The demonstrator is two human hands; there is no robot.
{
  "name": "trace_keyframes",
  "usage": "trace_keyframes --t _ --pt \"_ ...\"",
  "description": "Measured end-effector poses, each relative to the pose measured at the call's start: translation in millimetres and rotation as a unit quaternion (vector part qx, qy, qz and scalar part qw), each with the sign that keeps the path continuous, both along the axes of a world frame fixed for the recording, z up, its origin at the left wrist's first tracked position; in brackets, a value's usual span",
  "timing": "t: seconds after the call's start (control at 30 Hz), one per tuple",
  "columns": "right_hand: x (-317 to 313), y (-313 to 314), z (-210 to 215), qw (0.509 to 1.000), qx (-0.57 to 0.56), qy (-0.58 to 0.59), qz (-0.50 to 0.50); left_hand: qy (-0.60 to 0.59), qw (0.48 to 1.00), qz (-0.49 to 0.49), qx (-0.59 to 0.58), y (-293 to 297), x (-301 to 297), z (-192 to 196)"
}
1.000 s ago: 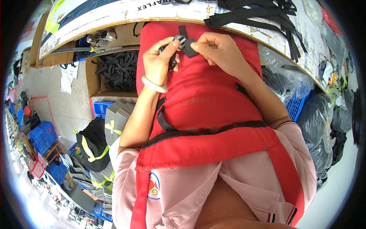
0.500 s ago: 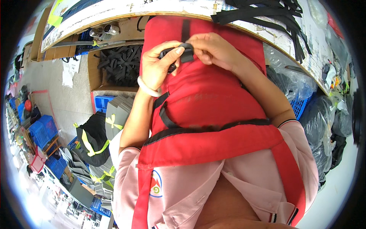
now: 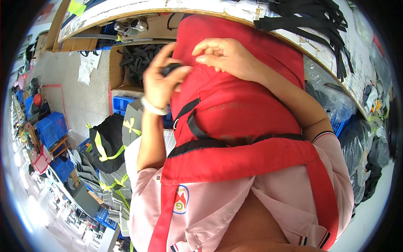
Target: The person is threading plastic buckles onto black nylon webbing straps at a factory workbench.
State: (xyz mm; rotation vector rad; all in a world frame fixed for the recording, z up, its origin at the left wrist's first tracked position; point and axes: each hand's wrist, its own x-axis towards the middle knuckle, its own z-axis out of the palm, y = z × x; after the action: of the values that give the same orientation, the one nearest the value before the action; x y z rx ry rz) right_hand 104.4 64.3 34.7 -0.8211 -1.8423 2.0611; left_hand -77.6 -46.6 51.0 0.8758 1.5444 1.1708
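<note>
My left hand (image 3: 158, 82), with a white bangle at its wrist, is over the left side of the red apron (image 3: 239, 101) on my lap. Its fingers curl round a small bundle of black webbing (image 3: 170, 69), mostly hidden and slightly blurred. A cardboard box (image 3: 116, 69) full of black webbing pieces (image 3: 138, 62) lies just beyond this hand. Over the upper middle of the apron is my right hand (image 3: 230, 58), apart from the left. Its fingers are bent in toward the thumb, and nothing shows between them.
A worktable (image 3: 168, 7) crosses the far side, with long black straps (image 3: 312, 25) on its right part. Plastic bags (image 3: 350, 140) lie at the right. At the left stand grey bundles with yellow ties (image 3: 131, 126), a black bundle (image 3: 105, 143) and blue crates (image 3: 49, 128).
My hands have come apart. The left has moved left toward the box with the black webbing; the right has drawn away from it, its fingers still bent. The view has shifted slightly.
</note>
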Motion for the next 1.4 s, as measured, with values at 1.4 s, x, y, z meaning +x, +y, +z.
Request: trace_keyframes --t 1.4 --pt "118.6 76.1 -11.4 0.718 0.629 -0.133 -0.267 -0.306 0.937 -0.146 -0.084 51.3 71.7 -40.5"
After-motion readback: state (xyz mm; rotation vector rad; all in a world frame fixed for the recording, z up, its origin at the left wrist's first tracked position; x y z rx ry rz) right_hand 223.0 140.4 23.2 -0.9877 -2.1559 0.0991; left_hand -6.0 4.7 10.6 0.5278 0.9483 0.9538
